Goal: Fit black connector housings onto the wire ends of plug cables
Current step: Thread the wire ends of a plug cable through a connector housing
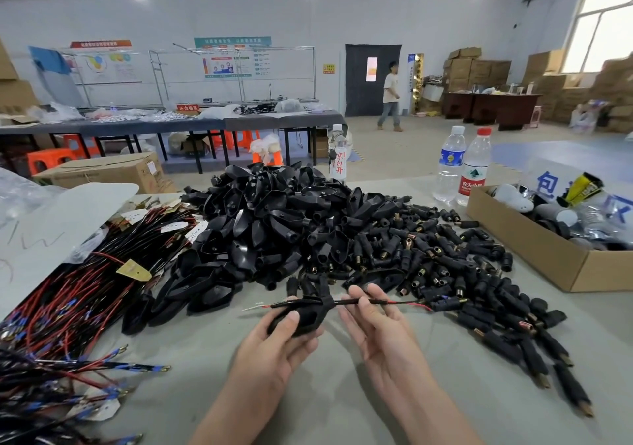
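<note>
A black connector housing [301, 319] is gripped in the left hand [274, 348], thumb on top and fingers curled beneath. The plug cable [394, 302] is pinched just right of the housing by the right hand [380, 335], thumb against fingertips as far as can be told. The cable's long axis is laid roughly level, left to right across both hands. It appears threaded through the housing, with the bare wire ends [255, 307] poking out beyond the left thumb and the plug end trailing away past the right fingers. The next pull or push is judged to run along that axis, and the right hand is nearer the free length. Both hands are held low over a grey table [342, 393]. A heap of housings [274, 225] is piled just beyond the hands, loose plugs [445, 259] beyond and right of the right hand, red and black wire bundles [68, 300] well left of the left hand. A cardboard box [534, 249] and water bottles [452, 163] stand far right. A workshop hall is seen behind.
</note>
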